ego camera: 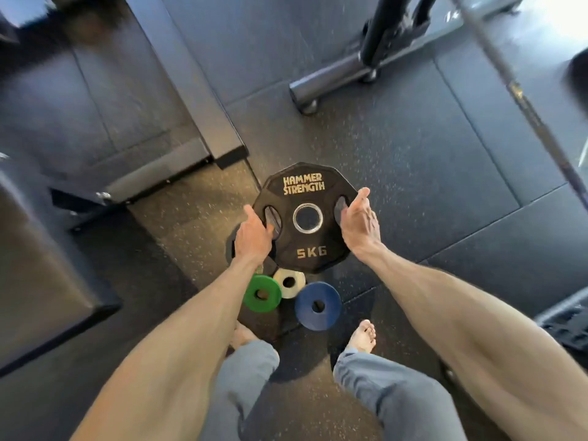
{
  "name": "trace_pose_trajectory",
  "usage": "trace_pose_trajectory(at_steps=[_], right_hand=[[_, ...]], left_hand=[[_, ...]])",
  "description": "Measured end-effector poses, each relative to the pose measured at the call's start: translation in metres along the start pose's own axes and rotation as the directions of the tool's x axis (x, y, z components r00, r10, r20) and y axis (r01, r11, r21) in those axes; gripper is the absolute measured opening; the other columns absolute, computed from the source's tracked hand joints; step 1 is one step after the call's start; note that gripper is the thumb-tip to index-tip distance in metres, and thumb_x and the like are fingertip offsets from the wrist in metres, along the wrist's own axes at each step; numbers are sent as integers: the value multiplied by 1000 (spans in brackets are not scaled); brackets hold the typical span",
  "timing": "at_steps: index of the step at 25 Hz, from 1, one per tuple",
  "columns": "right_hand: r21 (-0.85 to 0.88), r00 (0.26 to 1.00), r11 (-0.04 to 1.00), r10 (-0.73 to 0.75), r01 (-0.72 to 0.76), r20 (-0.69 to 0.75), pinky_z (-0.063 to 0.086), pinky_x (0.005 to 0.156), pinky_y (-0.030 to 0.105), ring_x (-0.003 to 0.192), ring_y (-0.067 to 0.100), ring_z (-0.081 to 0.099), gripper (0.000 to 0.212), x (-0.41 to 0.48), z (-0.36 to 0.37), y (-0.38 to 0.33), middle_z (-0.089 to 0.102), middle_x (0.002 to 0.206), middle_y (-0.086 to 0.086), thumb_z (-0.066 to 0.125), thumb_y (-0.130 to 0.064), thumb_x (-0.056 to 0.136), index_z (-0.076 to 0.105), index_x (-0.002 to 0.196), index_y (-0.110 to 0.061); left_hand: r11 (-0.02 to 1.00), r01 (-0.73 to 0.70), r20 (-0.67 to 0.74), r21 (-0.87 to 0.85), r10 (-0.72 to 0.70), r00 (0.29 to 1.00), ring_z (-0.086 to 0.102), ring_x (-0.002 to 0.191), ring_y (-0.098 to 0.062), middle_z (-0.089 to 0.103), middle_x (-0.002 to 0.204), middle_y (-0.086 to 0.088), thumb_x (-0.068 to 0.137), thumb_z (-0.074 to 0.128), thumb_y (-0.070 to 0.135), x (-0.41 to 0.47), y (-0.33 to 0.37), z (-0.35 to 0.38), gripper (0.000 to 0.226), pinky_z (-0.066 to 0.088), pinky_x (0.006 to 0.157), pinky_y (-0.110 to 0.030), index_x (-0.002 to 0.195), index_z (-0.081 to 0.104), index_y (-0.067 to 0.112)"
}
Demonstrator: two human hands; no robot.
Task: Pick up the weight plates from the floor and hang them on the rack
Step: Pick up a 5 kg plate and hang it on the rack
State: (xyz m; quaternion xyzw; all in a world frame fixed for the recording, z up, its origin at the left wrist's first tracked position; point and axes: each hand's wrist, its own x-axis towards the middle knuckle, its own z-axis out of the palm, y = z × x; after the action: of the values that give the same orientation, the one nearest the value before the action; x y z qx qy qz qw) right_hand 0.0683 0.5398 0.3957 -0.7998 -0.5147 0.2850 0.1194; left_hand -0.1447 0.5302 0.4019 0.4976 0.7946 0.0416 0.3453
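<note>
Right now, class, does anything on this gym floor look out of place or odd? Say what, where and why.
Three small plates lie jumbled on the floor: the green plate overlaps the white plate, the blue plate beside them. A bare foot stands close to it, unprotected.

Both hands are on the black 5 kg Hammer Strength plate point(310, 249). The left hand point(253, 237) hooks its fingers into one grip slot and the right hand point(359, 224) into the other. Near the feet, the green plate point(262, 293), white plate point(289, 283) and blue plate point(318, 305) lie on the rubber floor point(413, 154).
</note>
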Motion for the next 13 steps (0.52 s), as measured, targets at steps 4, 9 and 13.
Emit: trace_pose_trajectory(at_steps=[4, 9, 13], right_hand=[[107, 991, 991, -66, 79, -119, 40, 70, 36, 98, 41, 64, 25, -25, -118, -136, 61, 114, 19, 45, -26, 104, 37, 118, -7], [199, 916, 948, -161, 247, -368, 52, 83, 47, 107, 39, 63, 33, -34, -252, -300, 59, 126, 17, 47, -29, 102, 36, 127, -10], [271, 802, 874, -195, 403, -564, 49, 82, 44, 107, 37, 62, 35, -22, -335, -399, 60, 125, 13, 48, -36, 102, 38, 125, -12]], left_hand=[[989, -108, -76, -101, 100, 992, 62, 106, -47, 65, 114, -28, 97, 57, 20, -26, 58, -163, 37, 49, 84, -49, 124, 38, 2], [941, -308, -281, -140, 260, 924, 62, 106, -44, 65, 114, -24, 100, 55, 34, -31, 141, -356, 42, 48, 81, -46, 126, 42, 4], [850, -501, -489, -162, 372, 789, 63, 98, -41, 67, 106, -20, 97, 51, 51, -20, 196, -462, 51, 45, 73, -41, 117, 53, 5]])
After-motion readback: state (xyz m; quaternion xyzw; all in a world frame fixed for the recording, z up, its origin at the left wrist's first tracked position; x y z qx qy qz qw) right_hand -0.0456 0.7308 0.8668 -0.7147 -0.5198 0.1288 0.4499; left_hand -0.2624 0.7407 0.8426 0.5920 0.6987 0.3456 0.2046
